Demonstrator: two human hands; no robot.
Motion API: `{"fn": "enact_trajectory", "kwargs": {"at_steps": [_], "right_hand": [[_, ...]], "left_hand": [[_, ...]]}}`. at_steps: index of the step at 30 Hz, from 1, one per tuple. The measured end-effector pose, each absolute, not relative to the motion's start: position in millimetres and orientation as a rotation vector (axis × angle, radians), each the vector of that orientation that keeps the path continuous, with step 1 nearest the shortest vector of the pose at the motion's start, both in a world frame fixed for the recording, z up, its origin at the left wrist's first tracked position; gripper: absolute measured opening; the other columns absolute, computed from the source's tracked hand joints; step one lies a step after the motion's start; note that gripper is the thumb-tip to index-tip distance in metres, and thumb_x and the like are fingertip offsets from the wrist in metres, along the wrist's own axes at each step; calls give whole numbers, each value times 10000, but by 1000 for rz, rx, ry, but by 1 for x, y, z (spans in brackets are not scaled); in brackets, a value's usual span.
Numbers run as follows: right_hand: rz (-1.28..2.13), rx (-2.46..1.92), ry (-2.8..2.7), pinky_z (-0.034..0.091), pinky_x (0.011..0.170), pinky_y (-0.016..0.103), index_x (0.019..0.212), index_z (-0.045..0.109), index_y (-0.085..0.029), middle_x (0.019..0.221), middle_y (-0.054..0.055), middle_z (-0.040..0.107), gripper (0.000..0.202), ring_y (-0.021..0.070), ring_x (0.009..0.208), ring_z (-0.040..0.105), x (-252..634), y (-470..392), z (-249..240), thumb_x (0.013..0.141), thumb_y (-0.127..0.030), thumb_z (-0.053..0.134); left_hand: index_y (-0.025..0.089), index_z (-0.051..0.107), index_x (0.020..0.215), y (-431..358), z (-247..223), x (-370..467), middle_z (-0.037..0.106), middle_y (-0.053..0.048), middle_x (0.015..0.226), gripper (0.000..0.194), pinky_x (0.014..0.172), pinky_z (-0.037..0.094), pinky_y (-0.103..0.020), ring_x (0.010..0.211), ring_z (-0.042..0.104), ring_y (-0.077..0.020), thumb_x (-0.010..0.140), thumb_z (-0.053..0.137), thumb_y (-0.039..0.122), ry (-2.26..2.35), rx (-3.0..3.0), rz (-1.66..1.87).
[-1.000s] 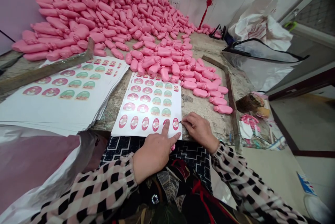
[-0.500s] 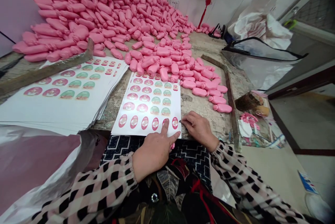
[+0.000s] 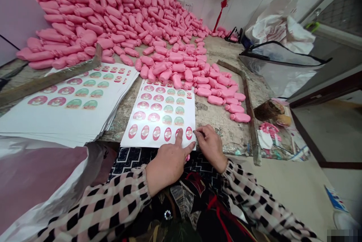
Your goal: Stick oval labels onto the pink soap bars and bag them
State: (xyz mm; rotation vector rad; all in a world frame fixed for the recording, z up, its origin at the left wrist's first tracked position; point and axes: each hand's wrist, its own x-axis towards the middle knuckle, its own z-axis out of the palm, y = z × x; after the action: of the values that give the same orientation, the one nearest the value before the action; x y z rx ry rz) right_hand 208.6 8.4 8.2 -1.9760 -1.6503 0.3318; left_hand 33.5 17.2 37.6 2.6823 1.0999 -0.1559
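On the sticker sheet [image 3: 158,106], printed with pink and green labels, my left hand [image 3: 168,162] rests with its index finger over a pink oval label in the bottom row. Its thumb lies near the sheet's lower right corner, and the other fingers curl under. A bit of a pink bottle-shaped piece [image 3: 187,157] shows beneath that hand. My right hand [image 3: 210,145] is closed in a pinch at the sheet's right edge, close to the last oval label [image 3: 189,133]. Something small and dark is at its fingertips; I cannot make out what it is.
A big heap of pink bottle-shaped pieces [image 3: 113,11] fills the back left, spilling down to the sheet's top. Left lies a stack of sticker sheets [image 3: 65,117] under a wooden strip [image 3: 56,77]. Another wooden strip [image 3: 250,117] bounds the right. Beyond are a clear bag [image 3: 279,70] and scraps [image 3: 270,130].
My right hand has shifted slightly left and down, its fingertips staying by the sheet's right edge. My left hand keeps its place on the sheet. The view has tilted slightly.
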Motion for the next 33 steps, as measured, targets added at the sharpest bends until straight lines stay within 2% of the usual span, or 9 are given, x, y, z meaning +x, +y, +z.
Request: {"fn": "enact_trajectory", "kwargs": {"at_steps": [8,17,23,29,33], "right_hand": [[332,-2020,-1651,387,668,264,816,620,-231,835,6,599,159,153,777,562,207,24,12,847,-315,489],[361,-2004,-1803,377,658,255,836,630,-249,854,-5,617,161,147,779,566,217,22,24,848,-338,496],[398,-2034,-1796,362,615,254,768,636,-238,801,-8,622,267,142,717,560,214,26,26,814,-475,524],[396,-2031,-1761,354,612,251,753,639,-229,786,-7,628,255,137,697,554,211,28,22,793,-466,556],[431,-2052,-1735,347,596,250,759,642,-236,785,-12,627,251,135,685,550,211,28,22,783,-475,565]], "left_hand": [[344,297,1390,18,40,32,218,-246,1455,500,630,462,-388,812,646,-286,893,338,307,1061,2670,-138],[367,314,1375,18,39,30,244,-234,1449,540,616,463,-381,760,652,-278,852,427,296,1073,2700,-106],[358,333,1372,23,36,28,280,-220,1438,521,631,468,-400,823,637,-300,860,412,312,1079,2686,-53],[376,308,1382,30,35,26,228,-212,1462,574,632,466,-429,831,629,-327,833,461,316,1022,2693,-45],[373,299,1387,30,34,26,207,-221,1467,556,627,466,-440,817,633,-327,850,426,311,1001,2692,-24]]}}
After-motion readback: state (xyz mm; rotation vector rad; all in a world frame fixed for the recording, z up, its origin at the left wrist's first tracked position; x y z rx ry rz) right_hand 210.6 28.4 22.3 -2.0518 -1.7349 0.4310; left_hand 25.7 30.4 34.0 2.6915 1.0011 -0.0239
